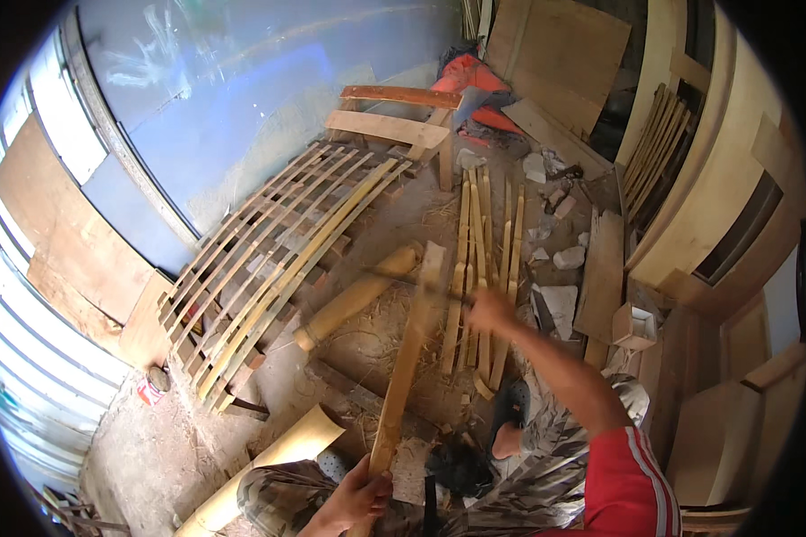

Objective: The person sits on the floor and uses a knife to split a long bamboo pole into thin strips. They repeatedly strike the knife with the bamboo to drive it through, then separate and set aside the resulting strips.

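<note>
My left hand (360,494) is closed round the lower end of a long split-bamboo strip (407,365), which slants up and away from my lap. My right hand (491,313) grips the handle of a long-bladed knife (434,292). Its dark, slightly blurred blade points left and lies across the strip near the far end; whether it cuts into the bamboo I cannot tell. Just beyond, a thick round bamboo piece (358,300) rests on the floor. A half-split bamboo length (273,464) lies beside my left knee.
A slatted bamboo frame (282,259) is at the left, with a wooden bench frame (390,125) behind it. Several loose bamboo strips (479,259) lie right of centre. Broken rubble (560,309) and a board (600,286) lie farther right. Shavings cover the floor.
</note>
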Demonstrator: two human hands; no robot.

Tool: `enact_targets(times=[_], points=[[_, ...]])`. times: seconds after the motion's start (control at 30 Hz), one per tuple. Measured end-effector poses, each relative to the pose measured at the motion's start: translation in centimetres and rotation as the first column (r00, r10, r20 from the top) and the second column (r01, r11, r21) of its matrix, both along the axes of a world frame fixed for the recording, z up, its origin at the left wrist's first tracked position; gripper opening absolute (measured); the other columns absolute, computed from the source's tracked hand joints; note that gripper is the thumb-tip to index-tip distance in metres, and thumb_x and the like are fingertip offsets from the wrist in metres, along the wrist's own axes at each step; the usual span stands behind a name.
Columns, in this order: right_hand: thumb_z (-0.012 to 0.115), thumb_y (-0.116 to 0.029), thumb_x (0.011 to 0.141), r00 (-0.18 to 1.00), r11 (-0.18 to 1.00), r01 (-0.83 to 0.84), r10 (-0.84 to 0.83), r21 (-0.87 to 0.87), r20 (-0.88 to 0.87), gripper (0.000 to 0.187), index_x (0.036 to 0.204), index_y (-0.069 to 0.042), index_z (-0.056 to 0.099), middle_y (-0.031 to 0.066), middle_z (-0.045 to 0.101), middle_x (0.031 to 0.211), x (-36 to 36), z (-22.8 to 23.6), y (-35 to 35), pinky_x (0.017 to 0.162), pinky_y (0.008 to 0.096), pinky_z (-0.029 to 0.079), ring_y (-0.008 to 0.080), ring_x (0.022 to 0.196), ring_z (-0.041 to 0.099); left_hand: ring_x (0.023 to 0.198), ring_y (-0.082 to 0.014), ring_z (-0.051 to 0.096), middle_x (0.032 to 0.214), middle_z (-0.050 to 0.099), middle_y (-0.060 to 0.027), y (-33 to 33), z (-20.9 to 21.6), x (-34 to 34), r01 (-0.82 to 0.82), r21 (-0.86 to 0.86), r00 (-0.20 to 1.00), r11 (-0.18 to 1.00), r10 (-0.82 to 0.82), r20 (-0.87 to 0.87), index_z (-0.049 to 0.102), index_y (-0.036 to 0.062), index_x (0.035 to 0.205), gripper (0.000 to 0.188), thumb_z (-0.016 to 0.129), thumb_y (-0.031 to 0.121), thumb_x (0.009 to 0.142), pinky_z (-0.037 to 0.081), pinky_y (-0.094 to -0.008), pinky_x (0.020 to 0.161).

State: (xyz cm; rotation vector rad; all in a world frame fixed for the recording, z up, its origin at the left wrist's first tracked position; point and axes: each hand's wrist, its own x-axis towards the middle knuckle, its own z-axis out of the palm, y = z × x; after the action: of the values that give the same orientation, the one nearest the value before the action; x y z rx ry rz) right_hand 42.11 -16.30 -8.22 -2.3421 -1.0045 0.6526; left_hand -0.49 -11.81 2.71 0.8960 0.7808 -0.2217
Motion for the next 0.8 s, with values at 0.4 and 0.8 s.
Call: enact_targets(times=[0.4,0.8], points=[[0.067,-0.032,0.082,0.989,0.992,0.11,-0.103,-0.057,0.108,0.026,0.082,-0.006,0.069,0.0117,0.063,0.066,1.3,0.7,-1.2,0.054,0.0396,0.049,0.0249,0.063,0.064,0.051,-0.0058,0.035,0.072,0.04,0.0026,0.8,-1.6,-0.6,0.071,0.075,0.997,0.995,-0.072,0.014,0.038,0.0162,0.129,0.031,0.049,0.013,0.1,0.031,-0.0206,0.044],[0.062,-0.024,0.09,0.753,0.76,0.65,-0.644,-0.004,-0.134,0.034,0.071,0.004,0.059,0.0113,0.059,0.061,15.8,-0.5,-5.2,0.049,0.0437,0.046,0.0254,0.05,0.058,0.051,-0.0057,0.034,0.068,0.039,0.0033,0.0,-1.0,-3.7,-0.074,0.066,0.997,0.995,0.072,0.036,0.049,0.0112,0.122,0.021,0.049,0.011,0.101,0.03,-0.0217,0.045]])
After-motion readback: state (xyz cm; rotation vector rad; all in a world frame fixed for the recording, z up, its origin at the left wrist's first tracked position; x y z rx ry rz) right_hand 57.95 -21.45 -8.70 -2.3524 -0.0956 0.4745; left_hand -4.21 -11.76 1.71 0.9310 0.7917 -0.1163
